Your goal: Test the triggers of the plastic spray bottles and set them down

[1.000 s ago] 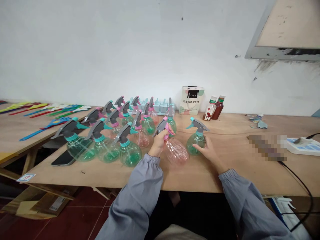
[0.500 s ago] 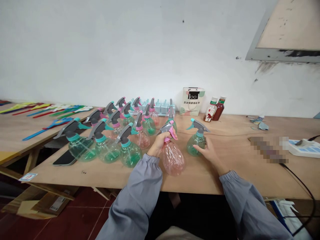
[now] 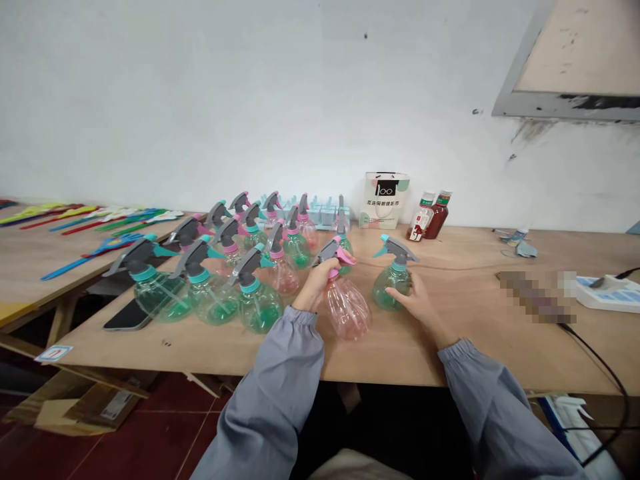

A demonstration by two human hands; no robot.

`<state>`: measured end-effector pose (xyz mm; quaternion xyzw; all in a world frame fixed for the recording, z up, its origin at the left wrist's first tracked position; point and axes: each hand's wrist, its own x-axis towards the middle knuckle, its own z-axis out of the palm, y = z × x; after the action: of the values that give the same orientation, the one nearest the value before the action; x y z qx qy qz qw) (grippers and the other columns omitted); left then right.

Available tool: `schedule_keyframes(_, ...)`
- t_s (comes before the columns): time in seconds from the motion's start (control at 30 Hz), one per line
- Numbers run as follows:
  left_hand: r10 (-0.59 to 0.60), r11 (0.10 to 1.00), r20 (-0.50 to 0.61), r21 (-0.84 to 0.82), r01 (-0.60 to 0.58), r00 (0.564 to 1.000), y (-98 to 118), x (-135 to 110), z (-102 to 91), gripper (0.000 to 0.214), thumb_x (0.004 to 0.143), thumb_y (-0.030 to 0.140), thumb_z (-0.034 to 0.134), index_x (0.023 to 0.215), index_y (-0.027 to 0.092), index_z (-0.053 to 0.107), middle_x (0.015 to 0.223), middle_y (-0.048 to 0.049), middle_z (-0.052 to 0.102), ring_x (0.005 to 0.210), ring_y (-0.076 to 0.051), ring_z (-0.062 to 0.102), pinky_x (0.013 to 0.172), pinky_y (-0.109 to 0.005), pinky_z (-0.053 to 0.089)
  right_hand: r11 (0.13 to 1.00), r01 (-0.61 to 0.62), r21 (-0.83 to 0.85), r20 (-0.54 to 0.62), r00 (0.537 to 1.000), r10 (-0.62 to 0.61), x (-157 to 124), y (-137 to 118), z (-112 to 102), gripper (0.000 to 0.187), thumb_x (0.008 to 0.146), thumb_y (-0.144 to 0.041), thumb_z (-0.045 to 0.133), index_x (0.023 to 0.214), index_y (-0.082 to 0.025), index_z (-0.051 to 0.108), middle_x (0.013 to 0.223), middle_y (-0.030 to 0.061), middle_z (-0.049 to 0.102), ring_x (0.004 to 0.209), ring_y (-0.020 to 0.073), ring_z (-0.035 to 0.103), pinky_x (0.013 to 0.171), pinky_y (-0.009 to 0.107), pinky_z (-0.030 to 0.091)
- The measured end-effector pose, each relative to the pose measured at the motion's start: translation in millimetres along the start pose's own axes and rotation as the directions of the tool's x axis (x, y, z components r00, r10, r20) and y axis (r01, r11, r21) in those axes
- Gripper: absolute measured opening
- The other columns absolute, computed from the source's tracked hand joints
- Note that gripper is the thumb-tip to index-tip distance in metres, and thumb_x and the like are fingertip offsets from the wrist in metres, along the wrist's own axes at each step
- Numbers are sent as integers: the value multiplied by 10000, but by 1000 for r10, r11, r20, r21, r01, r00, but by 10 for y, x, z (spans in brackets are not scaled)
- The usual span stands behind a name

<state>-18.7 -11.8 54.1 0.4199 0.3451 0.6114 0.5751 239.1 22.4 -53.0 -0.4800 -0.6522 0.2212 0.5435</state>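
Observation:
My left hand is closed around the neck of a pink spray bottle with a grey and pink trigger head, its clear body tilted. My right hand grips the side of a green spray bottle, which stands upright on the table with its teal trigger pointing left. To the left of my left hand stand several more green and pink spray bottles, the closest being a green spray bottle with a teal collar.
A phone lies under the left bottles on the wooden table. Along the wall are light-blue moulds, a paper bag and two drink bottles. A power strip is at right; colourful plastic hands lie left.
The pink spray bottle in my left hand has shifted slightly, its base moving up and a little right. My right hand and the green spray bottle stay nearly in place.

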Motion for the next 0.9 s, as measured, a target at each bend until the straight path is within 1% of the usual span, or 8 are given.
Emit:
schedule_keyframes(0.07,19,1000,7,-7,-19,1000,-18,17,-4,126,493,222,619,601,174,576,574,49,528,476,-53,335,474,-204,290,1000,-5,5,5,1000,5,-3,-14,-3,759,669,-640,840,1273,-249,597,1260,136,670,1204,359,641,1038,586,530)
schedule_keyframes(0.23,54,998,-42,-26,-55,998,-38,49,-38,83,537,226,589,576,189,526,584,20,550,590,-110,528,602,-230,431,1000,-22,-6,10,1000,22,-4,-65,-8,790,645,-661,843,1264,-239,593,1271,148,659,1209,368,631,1047,597,514)
schedule_keyframes(0.33,228,970,-48,102,-222,972,-26,52,-64,68,593,254,581,632,198,575,666,5,609,675,-136,571,665,-249,448,1000,-30,-5,19,999,30,-3,-99,-11,800,634,-672,841,1251,-229,590,1275,153,653,1198,365,631,1044,594,510)
schedule_keyframes(0.43,427,847,-41,367,-384,903,-5,48,-72,153,662,246,586,784,213,673,800,-5,680,782,-160,610,725,-260,447,1000,-14,-12,18,1000,14,-7,-129,-16,774,649,-668,833,1242,-233,591,1260,144,662,1178,356,638,1039,586,508)
schedule_keyframes(0.53,478,703,-67,626,-336,876,-3,61,-62,211,715,218,626,905,229,717,875,-19,716,894,-196,651,824,-286,463,999,-2,-35,5,1000,2,-17,-148,-14,757,658,-666,829,1235,-235,597,1250,143,667,1174,355,635,1040,574,503)
schedule_keyframes(0.6,482,636,-82,718,-284,873,-29,85,-59,220,743,221,653,950,237,728,869,-20,722,919,-209,668,859,-298,465,999,-9,-47,-4,1000,9,-26,-150,-13,767,647,-674,830,1231,-233,600,1248,145,664,1173,358,631,1037,572,501)
schedule_keyframes(0.77,499,550,-91,802,-234,862,-166,155,-90,167,820,322,676,954,236,729,788,-12,708,822,-204,675,848,-304,463,999,7,-54,28,1000,-5,6,-179,-83,717,672,-690,795,1220,-255,637,1215,118,681,1161,351,634,1062,584,482)
schedule_keyframes(0.9,427,493,-120,862,-119,896,-260,183,-111,227,842,380,685,1009,238,744,838,-50,747,900,-257,703,887,-344,461,999,-26,37,48,999,24,188,-327,-210,795,696,-670,787,1364,-287,592,1380,119,634,1226,343,623,1083,565,488)
